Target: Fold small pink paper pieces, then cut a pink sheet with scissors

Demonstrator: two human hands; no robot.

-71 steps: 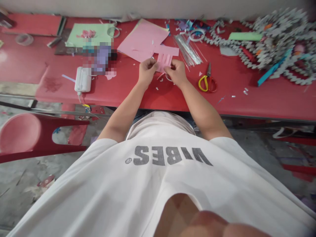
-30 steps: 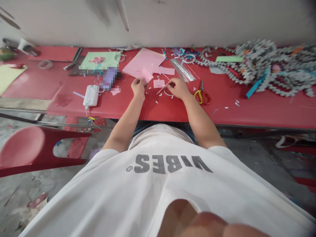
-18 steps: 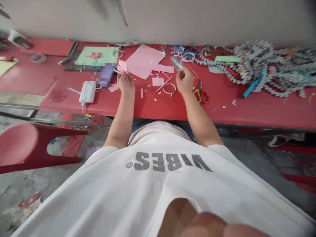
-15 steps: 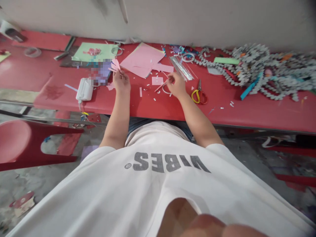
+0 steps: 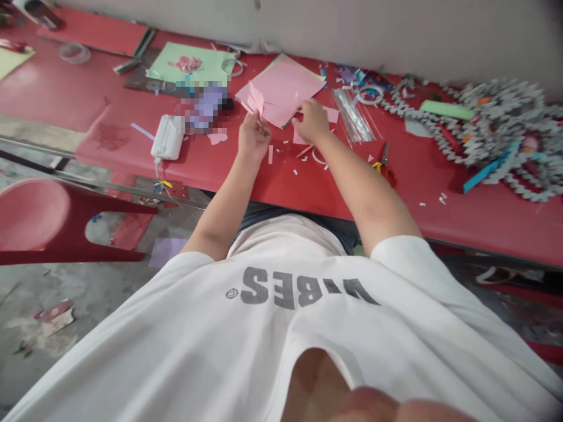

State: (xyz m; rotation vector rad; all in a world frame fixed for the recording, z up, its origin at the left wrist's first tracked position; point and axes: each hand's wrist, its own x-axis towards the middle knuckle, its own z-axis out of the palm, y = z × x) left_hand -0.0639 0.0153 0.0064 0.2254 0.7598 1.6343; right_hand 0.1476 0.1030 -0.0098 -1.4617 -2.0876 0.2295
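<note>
My left hand (image 5: pixel 254 138) pinches a pink paper cutout (image 5: pixel 255 99) with petal-like lobes, holding it up in front of the pink sheets. My right hand (image 5: pixel 313 122) is closed, its fingertips at the lower right part of the pink paper sheets (image 5: pixel 285 82). Whatever its fingers hold is too small or hidden to tell. Below that hand lie a thin pink strip (image 5: pixel 304 151) and a white ring, partly covered by the wrist. Scissors (image 5: pixel 387 167) with yellow and red handles rest right of my right forearm.
A bundle of clear plastic strips (image 5: pixel 354 117) and a tape roll (image 5: pixel 370 94) lie to the right. Beyond is a heap of grey scalloped garlands (image 5: pixel 484 117). On the left are a white power bank (image 5: pixel 168 137) with a cable and a green sheet (image 5: pixel 165 67). Paper scraps are scattered about.
The view has turned, so the table's things appear farther right. My right hand has moved from beside the thin pink strip to the pink sheets. My left hand still holds the cutout.
</note>
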